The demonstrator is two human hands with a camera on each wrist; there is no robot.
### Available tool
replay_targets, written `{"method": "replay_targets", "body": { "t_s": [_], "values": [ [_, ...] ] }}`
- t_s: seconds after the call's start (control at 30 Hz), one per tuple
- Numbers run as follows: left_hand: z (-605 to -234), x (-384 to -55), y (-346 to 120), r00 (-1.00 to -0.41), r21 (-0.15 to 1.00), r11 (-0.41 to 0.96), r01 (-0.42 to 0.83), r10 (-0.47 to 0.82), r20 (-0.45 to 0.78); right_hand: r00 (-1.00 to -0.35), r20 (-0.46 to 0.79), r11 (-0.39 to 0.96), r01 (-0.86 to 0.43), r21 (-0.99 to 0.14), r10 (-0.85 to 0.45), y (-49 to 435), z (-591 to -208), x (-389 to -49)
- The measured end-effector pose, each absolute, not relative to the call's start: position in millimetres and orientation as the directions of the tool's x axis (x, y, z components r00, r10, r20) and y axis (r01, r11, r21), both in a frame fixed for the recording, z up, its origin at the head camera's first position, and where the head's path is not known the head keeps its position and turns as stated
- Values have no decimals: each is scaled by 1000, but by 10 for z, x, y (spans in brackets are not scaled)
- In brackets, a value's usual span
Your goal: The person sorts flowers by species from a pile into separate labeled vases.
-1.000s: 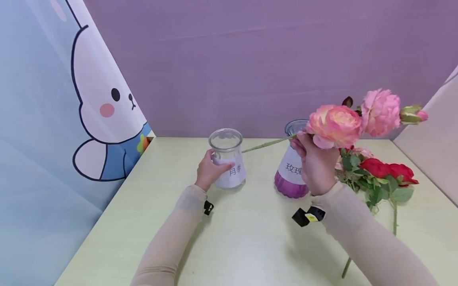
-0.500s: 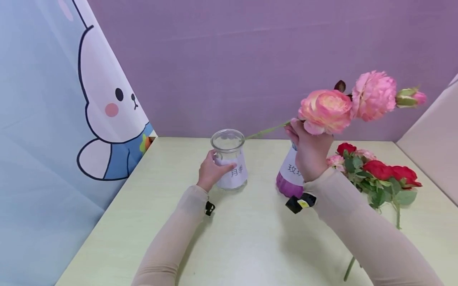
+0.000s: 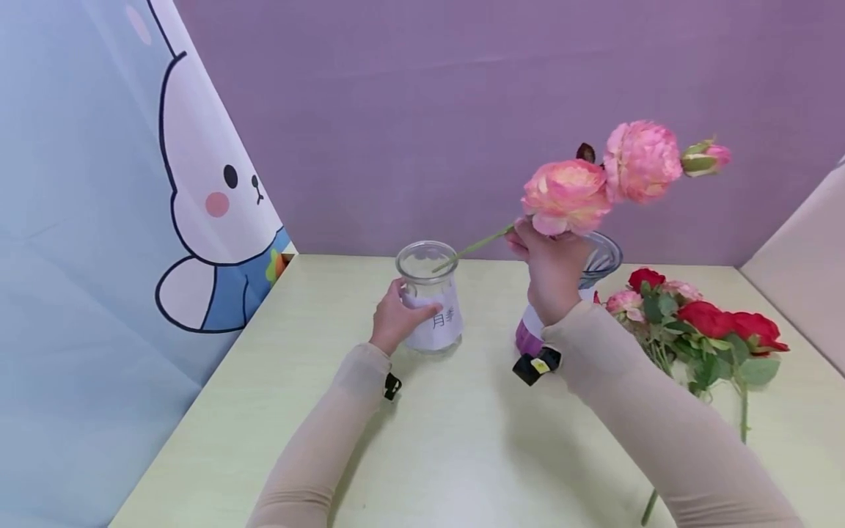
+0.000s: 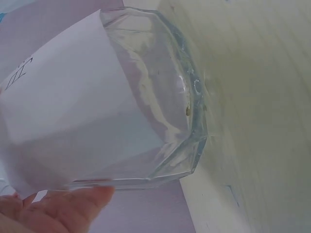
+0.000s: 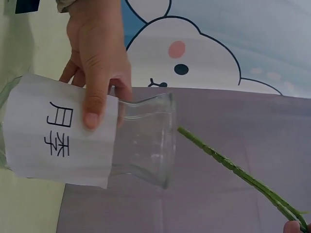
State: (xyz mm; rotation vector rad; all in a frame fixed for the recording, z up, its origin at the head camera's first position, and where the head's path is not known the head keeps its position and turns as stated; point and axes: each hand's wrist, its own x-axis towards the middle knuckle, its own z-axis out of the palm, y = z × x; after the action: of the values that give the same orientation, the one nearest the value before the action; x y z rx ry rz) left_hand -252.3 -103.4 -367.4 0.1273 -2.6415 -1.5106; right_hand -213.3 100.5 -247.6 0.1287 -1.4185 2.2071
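My left hand (image 3: 396,319) grips a clear glass vase (image 3: 432,334) round its side, thumb across a white paper label with two handwritten characters. The vase stands upright on the table; in the left wrist view its faceted glass base (image 4: 167,97) shows beside a fingertip (image 4: 99,196). With my right hand (image 3: 554,271) I hold an artificial pink flower spray (image 3: 568,198) just below its lowest bloom. It bears two full blooms and a bud. Its green stem (image 5: 233,167) slants down left, and the right wrist view shows the tip just outside the vase's rim.
A second glass vase (image 3: 599,260), labelled and purple at the bottom, stands partly hidden behind my right hand. Red and pink artificial flowers (image 3: 706,319) with leafy stems lie on the table's right (image 3: 772,425). A purple cloth (image 3: 396,132) hangs along the back.
My right hand has moved left and up with the pink flower spray, bringing the stem tip to the vase mouth. My left hand keeps its grip on the vase.
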Motion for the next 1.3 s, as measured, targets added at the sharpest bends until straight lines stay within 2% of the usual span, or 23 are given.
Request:
{"method": "replay_targets", "body": {
  "t_s": [0.57, 0.97, 1.3],
  "values": [
    [-3670, -2525, -1048, -992, 865, 500, -34, -122, 32, -909, 246, -187, -321, -929, 338, 849, -2560, -2280],
    [-3672, -2519, -1016, -991, 868, 496, -37, -128, 31, -913, 273, -205, -342, -917, 304, 755, -2644, -2348],
    [-3683, -2536, -1008, -991, 867, 496, -38, -128, 30, -938, 290, -23, -300, -954, 192, 660, -2643, -2357]
  ]
}}
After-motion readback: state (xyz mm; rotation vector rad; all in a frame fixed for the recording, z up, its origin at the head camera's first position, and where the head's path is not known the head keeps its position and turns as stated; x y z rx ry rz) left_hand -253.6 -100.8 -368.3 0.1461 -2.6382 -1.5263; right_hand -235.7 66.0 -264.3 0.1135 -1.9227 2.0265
